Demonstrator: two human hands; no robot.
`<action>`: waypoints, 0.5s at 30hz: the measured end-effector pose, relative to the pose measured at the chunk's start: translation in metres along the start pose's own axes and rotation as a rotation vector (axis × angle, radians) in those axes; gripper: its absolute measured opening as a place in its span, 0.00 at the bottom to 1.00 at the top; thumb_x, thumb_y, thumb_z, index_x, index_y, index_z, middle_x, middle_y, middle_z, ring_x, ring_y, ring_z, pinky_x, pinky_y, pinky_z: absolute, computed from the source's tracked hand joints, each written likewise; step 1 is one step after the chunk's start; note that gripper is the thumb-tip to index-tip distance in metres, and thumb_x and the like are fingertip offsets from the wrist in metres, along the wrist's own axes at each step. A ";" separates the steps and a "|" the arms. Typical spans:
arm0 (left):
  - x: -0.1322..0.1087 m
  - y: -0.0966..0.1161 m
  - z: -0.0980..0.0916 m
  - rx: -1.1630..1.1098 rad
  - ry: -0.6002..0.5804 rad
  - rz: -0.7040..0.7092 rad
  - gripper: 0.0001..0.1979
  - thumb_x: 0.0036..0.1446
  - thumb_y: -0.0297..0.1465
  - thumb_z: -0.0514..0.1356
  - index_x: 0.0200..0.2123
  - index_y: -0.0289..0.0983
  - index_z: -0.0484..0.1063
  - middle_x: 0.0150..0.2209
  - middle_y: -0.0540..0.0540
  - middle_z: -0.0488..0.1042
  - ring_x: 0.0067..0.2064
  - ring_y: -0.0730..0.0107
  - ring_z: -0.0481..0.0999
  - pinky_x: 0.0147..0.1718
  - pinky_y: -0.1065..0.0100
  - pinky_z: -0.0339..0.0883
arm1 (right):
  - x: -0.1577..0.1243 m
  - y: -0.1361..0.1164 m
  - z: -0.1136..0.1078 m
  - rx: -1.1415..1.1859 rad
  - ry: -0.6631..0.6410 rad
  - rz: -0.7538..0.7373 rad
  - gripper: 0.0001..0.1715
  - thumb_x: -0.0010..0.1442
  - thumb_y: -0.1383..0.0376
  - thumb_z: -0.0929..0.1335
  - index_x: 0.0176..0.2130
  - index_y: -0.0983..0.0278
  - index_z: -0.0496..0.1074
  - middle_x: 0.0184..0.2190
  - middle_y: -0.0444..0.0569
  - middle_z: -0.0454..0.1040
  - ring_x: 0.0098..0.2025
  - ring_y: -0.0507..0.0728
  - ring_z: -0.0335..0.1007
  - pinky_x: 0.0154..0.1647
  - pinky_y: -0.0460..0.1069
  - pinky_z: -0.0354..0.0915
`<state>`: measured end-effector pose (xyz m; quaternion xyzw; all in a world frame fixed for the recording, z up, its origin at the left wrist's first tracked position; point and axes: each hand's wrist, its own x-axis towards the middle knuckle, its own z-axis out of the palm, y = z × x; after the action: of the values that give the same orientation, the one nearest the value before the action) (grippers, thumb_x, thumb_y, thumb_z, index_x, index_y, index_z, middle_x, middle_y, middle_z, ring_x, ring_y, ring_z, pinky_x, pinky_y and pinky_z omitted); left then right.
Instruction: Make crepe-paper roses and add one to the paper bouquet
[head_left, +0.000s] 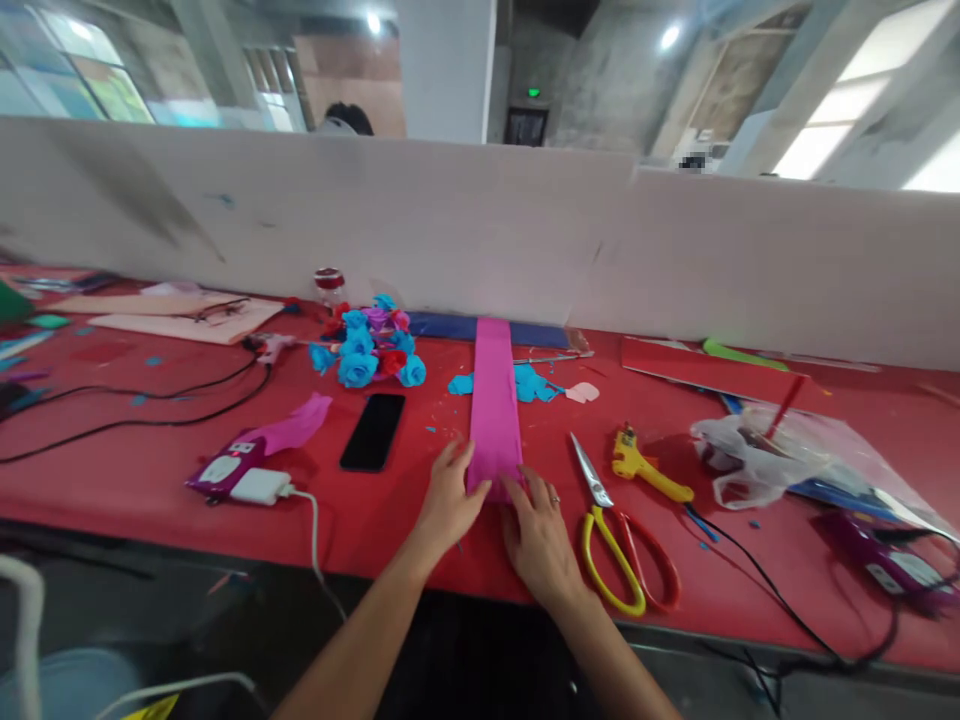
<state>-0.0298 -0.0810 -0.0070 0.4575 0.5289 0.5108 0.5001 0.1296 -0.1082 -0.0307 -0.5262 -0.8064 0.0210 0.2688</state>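
Observation:
A long strip of pink crepe paper (494, 400) lies lengthwise away from me on the red tabletop. My left hand (448, 500) is at its near left corner, fingers along the edge and thumb on the near end. From the right, my right hand (541, 530), with a ring on one finger, has its curled fingertips on the same near end. Both hands grip the paper there; part of that edge is hidden under the fingers. Right of my hands rest scissors (611, 530) with yellow and red handles, blades pointing away. A black phone (373, 432) lies to the left.
Blue, red and pink paper flowers (367, 345) stand back left, near a jar (328, 287). A yellow glue gun (649, 467) and a plastic bag (739, 455) are at right. Cables trail from a purple power strip (232, 467). Blue scraps (534, 384) lie beside the strip. A white partition (420, 220) borders the back.

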 end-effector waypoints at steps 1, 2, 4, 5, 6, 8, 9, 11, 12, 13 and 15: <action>-0.005 0.002 -0.006 0.115 0.067 0.059 0.17 0.46 0.27 0.65 0.42 0.41 0.75 0.52 0.41 0.71 0.61 0.54 0.61 0.59 0.57 0.53 | 0.000 0.000 0.003 -0.008 0.006 -0.009 0.26 0.58 0.74 0.61 0.55 0.66 0.67 0.54 0.62 0.65 0.54 0.66 0.62 0.53 0.63 0.63; -0.008 0.003 -0.013 0.208 0.118 0.095 0.11 0.48 0.29 0.64 0.37 0.42 0.77 0.46 0.42 0.75 0.55 0.54 0.67 0.56 0.57 0.56 | 0.000 0.000 0.006 -0.015 0.014 -0.012 0.24 0.59 0.73 0.61 0.54 0.67 0.67 0.54 0.63 0.65 0.54 0.66 0.62 0.52 0.63 0.63; -0.014 0.006 -0.028 0.332 0.187 0.115 0.03 0.51 0.31 0.62 0.30 0.43 0.76 0.36 0.44 0.77 0.43 0.57 0.74 0.49 0.59 0.63 | -0.001 0.001 0.010 -0.023 0.043 -0.003 0.20 0.61 0.70 0.60 0.52 0.68 0.68 0.53 0.64 0.65 0.54 0.66 0.62 0.52 0.63 0.63; -0.015 0.007 -0.037 0.375 0.222 0.112 0.03 0.51 0.32 0.62 0.28 0.43 0.76 0.34 0.45 0.77 0.40 0.58 0.75 0.46 0.60 0.64 | -0.002 0.001 0.010 -0.023 0.060 0.001 0.20 0.62 0.69 0.61 0.52 0.68 0.68 0.53 0.64 0.65 0.54 0.66 0.62 0.52 0.64 0.63; -0.016 0.008 -0.046 0.424 0.265 0.116 0.03 0.52 0.32 0.62 0.28 0.43 0.76 0.34 0.45 0.78 0.39 0.58 0.75 0.45 0.60 0.64 | -0.003 0.002 0.011 -0.018 0.073 -0.002 0.19 0.62 0.69 0.61 0.52 0.68 0.68 0.53 0.64 0.65 0.54 0.66 0.61 0.52 0.64 0.63; -0.016 0.011 -0.064 0.526 0.343 0.126 0.03 0.52 0.33 0.61 0.29 0.43 0.76 0.36 0.44 0.78 0.40 0.58 0.74 0.45 0.61 0.63 | -0.004 0.002 0.010 -0.004 0.093 -0.014 0.19 0.62 0.68 0.61 0.52 0.67 0.68 0.53 0.63 0.65 0.55 0.66 0.61 0.53 0.64 0.62; -0.016 0.013 -0.072 0.567 0.370 0.126 0.03 0.52 0.33 0.61 0.30 0.43 0.76 0.37 0.44 0.78 0.40 0.57 0.74 0.45 0.61 0.63 | -0.005 0.002 0.009 0.002 0.099 -0.019 0.19 0.62 0.68 0.61 0.52 0.66 0.68 0.52 0.62 0.65 0.54 0.66 0.61 0.53 0.64 0.62; -0.013 0.018 -0.084 0.631 0.401 0.117 0.04 0.53 0.33 0.60 0.31 0.44 0.76 0.38 0.44 0.78 0.41 0.57 0.74 0.45 0.62 0.62 | -0.006 0.001 0.006 0.013 0.103 -0.019 0.19 0.62 0.68 0.61 0.52 0.65 0.68 0.51 0.61 0.67 0.53 0.65 0.62 0.53 0.64 0.62; -0.011 0.021 -0.086 0.660 0.400 0.104 0.05 0.53 0.33 0.59 0.31 0.43 0.76 0.37 0.44 0.78 0.41 0.57 0.74 0.45 0.62 0.62 | -0.007 0.000 0.005 0.018 0.103 -0.013 0.19 0.62 0.68 0.61 0.52 0.65 0.69 0.51 0.61 0.67 0.52 0.65 0.63 0.53 0.64 0.63; -0.008 0.024 -0.087 0.684 0.374 0.088 0.07 0.55 0.34 0.58 0.29 0.43 0.76 0.35 0.44 0.78 0.40 0.56 0.75 0.46 0.62 0.62 | -0.007 -0.001 0.004 0.024 0.100 -0.006 0.19 0.62 0.69 0.61 0.51 0.64 0.69 0.51 0.60 0.67 0.52 0.65 0.63 0.52 0.64 0.63; 0.000 0.026 -0.078 0.690 0.259 0.065 0.14 0.58 0.38 0.53 0.27 0.42 0.76 0.32 0.42 0.78 0.40 0.55 0.75 0.47 0.60 0.62 | -0.007 -0.003 0.002 0.031 0.092 0.012 0.19 0.61 0.70 0.61 0.51 0.63 0.69 0.51 0.59 0.67 0.53 0.64 0.62 0.52 0.63 0.64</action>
<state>-0.1083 -0.0855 0.0177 0.5473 0.7141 0.3715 0.2290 0.1282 -0.1154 -0.0349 -0.5272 -0.7896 0.0110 0.3137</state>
